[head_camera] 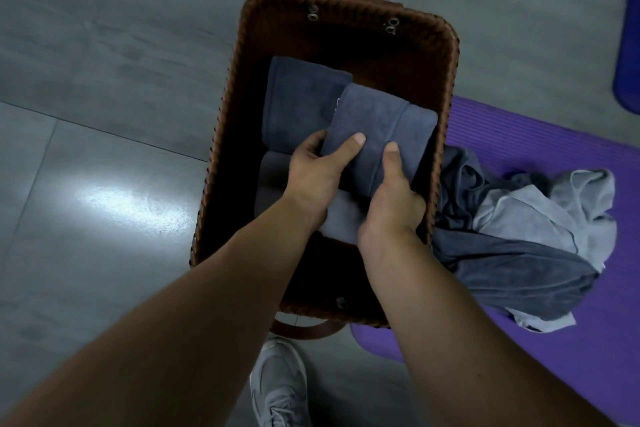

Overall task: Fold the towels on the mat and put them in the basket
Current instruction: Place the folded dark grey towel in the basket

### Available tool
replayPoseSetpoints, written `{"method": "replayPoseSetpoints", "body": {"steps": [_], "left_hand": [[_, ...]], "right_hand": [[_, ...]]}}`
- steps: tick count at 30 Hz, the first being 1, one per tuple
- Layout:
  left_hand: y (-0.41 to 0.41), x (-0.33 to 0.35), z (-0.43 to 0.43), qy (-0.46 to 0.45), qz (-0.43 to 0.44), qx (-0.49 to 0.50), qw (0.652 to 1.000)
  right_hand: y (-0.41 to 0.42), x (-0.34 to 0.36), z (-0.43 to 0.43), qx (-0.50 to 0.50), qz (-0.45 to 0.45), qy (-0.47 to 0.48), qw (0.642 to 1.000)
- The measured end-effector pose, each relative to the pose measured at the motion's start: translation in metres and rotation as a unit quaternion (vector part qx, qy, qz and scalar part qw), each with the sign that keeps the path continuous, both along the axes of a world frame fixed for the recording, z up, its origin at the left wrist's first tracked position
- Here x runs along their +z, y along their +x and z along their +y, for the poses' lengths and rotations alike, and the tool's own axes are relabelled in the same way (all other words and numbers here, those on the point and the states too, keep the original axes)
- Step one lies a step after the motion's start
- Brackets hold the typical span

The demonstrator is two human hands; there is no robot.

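A two-handed grip closes on a folded towel [381, 118], dark blue-grey. The left hand [313, 173] pinches its near left corner and the right hand [389, 201] its near edge, both thumbs pressed on top, the fingers hidden beneath the cloth. The towel is held tilted just inside the woven brown basket [239, 80], over its right half. Below it in the basket lie a dark folded towel [298, 97] toward the far end and a lighter grey towel [273, 180] under the wrists. The basket stands on a grey tiled floor [104, 80], its right side at the edge of a purple mat [554, 135]. On the mat, against the basket wall, lies a crumpled heap of unfolded towels [519, 229], dark and pale grey. A grey sneaker [280, 381] shows between the forearms, near the basket's near handle [304, 331].
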State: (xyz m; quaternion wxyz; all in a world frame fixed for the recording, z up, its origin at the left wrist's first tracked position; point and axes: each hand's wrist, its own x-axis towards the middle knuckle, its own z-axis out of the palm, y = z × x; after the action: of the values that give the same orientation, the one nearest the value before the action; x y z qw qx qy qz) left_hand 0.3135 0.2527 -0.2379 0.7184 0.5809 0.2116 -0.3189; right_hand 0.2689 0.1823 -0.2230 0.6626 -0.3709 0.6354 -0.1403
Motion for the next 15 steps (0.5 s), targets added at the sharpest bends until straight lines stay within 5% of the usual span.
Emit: {"method": "replayPoseSetpoints", "body": {"steps": [7,15], "left_hand": [[-0.001,-0.008,-0.008,0.001,0.004,0.000,1.000],[-0.006,-0.016,-0.015,-0.014,0.010,0.018,1.000]], "right_hand": [[0.010,0.005,-0.005,-0.078,-0.127,0.195,0.969],[0.010,-0.002,-0.008,-0.066,-0.154,0.214,0.962]]}}
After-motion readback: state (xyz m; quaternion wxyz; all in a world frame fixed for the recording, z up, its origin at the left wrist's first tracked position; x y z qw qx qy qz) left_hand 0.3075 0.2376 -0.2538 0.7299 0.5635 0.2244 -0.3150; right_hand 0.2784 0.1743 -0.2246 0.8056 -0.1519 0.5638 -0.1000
